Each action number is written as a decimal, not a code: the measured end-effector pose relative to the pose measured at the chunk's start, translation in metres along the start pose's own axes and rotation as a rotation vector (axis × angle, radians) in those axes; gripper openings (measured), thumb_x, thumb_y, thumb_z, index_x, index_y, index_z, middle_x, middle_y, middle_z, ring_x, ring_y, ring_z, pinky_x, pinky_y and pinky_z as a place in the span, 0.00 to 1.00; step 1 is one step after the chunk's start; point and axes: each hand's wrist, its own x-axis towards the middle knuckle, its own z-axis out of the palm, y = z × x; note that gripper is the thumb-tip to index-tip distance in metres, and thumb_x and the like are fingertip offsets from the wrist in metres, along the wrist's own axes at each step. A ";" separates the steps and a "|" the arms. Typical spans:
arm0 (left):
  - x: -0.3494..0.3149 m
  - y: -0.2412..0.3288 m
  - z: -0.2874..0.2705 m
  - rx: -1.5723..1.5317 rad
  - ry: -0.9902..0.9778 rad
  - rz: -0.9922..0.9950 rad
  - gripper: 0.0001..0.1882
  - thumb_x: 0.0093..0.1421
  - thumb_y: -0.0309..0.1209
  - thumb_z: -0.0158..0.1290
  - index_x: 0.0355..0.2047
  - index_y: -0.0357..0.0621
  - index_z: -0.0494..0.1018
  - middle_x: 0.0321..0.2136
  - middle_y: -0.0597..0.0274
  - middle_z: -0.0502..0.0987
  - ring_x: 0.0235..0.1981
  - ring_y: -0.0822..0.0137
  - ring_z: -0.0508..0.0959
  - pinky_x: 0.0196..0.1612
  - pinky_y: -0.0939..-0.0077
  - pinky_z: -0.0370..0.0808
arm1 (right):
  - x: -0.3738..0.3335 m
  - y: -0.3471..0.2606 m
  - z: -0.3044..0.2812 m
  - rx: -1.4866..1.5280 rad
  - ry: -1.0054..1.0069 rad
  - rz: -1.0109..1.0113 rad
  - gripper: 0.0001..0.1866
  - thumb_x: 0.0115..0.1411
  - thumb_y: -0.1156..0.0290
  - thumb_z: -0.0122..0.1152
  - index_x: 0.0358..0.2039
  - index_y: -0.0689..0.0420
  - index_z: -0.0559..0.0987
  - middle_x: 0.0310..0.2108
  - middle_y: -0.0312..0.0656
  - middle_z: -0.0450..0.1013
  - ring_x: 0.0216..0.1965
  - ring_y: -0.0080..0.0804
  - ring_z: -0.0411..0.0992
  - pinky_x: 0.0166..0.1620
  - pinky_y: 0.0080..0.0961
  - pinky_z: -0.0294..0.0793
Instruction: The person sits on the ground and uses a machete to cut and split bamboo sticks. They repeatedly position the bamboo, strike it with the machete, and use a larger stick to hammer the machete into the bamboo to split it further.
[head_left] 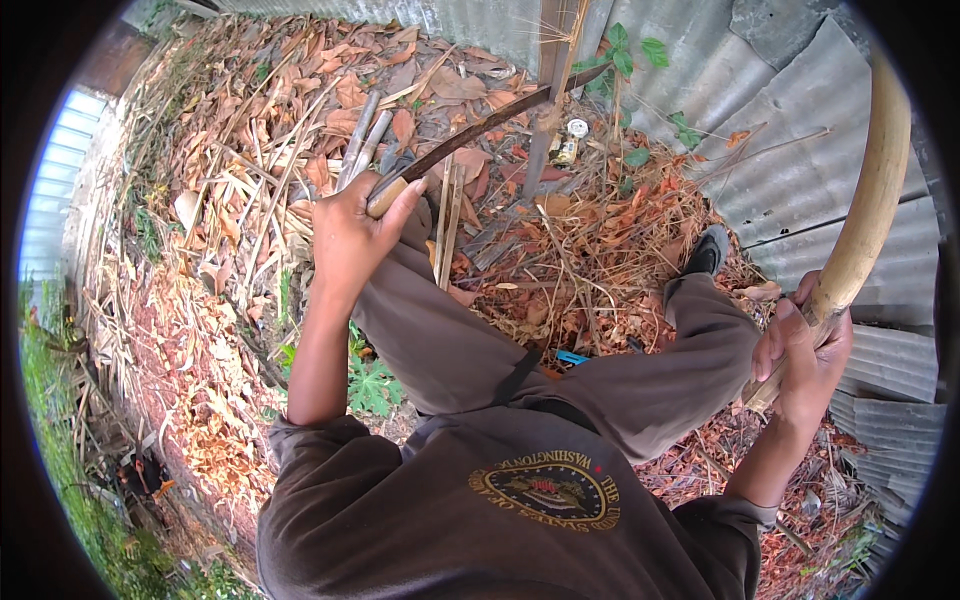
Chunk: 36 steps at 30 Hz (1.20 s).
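My left hand [352, 235] is closed round the pale wooden handle of a machete [475, 132]. Its long, dark, slightly curved blade points away and to the right, and the tip passes near a thin upright post. At the right, the fingers of my right hand [808, 350] wrap round a thick, pale tan wooden pole [882, 170]. The pole rises above that hand toward the top right, and a short end shows below it. Blade and pole are well apart.
My legs are spread over dry leaves and twigs [570, 260]. Corrugated metal sheets [800, 150] stand along the right and far side. A thin wooden post [550, 60] is beyond the blade. Cut sticks [365, 140] lie past my left hand. A small can [565, 150] sits near the post.
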 end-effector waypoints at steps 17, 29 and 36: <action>-0.009 -0.004 -0.001 -0.009 -0.022 -0.016 0.18 0.54 0.42 0.64 0.26 0.37 0.76 0.16 0.50 0.76 0.18 0.53 0.79 0.22 0.67 0.74 | 0.001 0.080 0.041 -0.426 -0.263 0.075 0.14 0.50 0.80 0.55 0.40 0.64 0.70 0.22 0.38 0.67 0.22 0.22 0.66 0.25 0.20 0.66; -0.007 -0.010 0.011 -0.036 -0.034 0.033 0.19 0.53 0.41 0.64 0.27 0.35 0.76 0.16 0.48 0.75 0.19 0.50 0.78 0.23 0.65 0.73 | 0.031 -0.048 0.024 -0.042 0.026 -0.544 0.09 0.57 0.80 0.53 0.38 0.61 0.65 0.15 0.37 0.64 0.12 0.21 0.63 0.14 0.20 0.64; -0.007 -0.002 0.009 -0.108 -0.091 -0.050 0.19 0.54 0.42 0.63 0.26 0.36 0.76 0.15 0.49 0.75 0.17 0.51 0.77 0.22 0.65 0.73 | 0.029 0.012 0.018 -0.307 -0.203 0.193 0.11 0.53 0.83 0.48 0.38 0.63 0.68 0.17 0.34 0.64 0.10 0.18 0.62 0.12 0.18 0.60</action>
